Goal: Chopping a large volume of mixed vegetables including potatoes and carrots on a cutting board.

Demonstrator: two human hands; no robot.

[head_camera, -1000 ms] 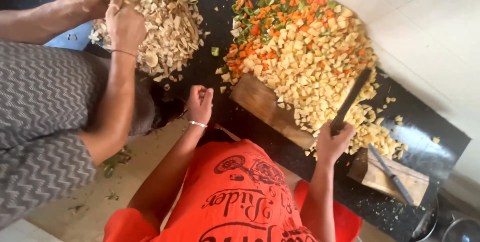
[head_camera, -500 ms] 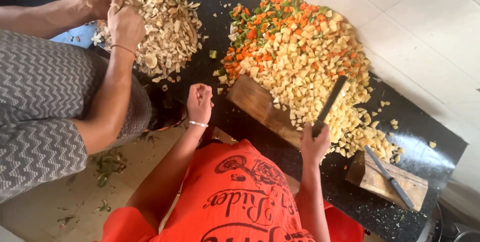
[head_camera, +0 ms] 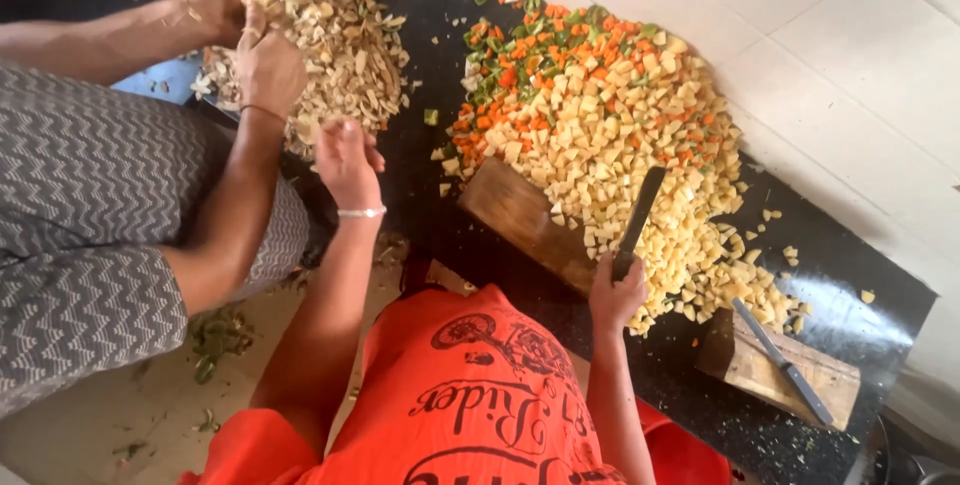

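Fingers of the right hand [head_camera: 617, 297] are wrapped tight round the handle of a knife [head_camera: 638, 222], blade lying across the diced potato [head_camera: 640, 165] just past the far edge of the board [head_camera: 525, 220]. Left hand [head_camera: 345, 155]: fingers curled loosely inward, hovering at the near edge of the peel pile [head_camera: 345, 50]; can't tell if it pinches anything. White bangle on that wrist.

Potato heap sits on the black counter [head_camera: 860, 315], mixed at its far side with carrot bits [head_camera: 520, 65] and green pieces. Board touches the heap's near edge.

Co-worker in grey patterned cloth on the left: both their hands [head_camera: 250, 40] are up at the peel pile, one gripping a small yellowish piece. Separate from the orange-shirted person's hands.

Second board [head_camera: 755, 370] lies near the right end of the counter with a spare knife [head_camera: 783, 363] across it, untouched. White tile wall behind.

Diff vs half a second back: left hand has moved from open space beside the board up to the peel pile, now just beside the co-worker's forearm. Right hand keeps the same grip, knife angle roughly unchanged, blade sitting a bit further into the potato. Heap and boards same.
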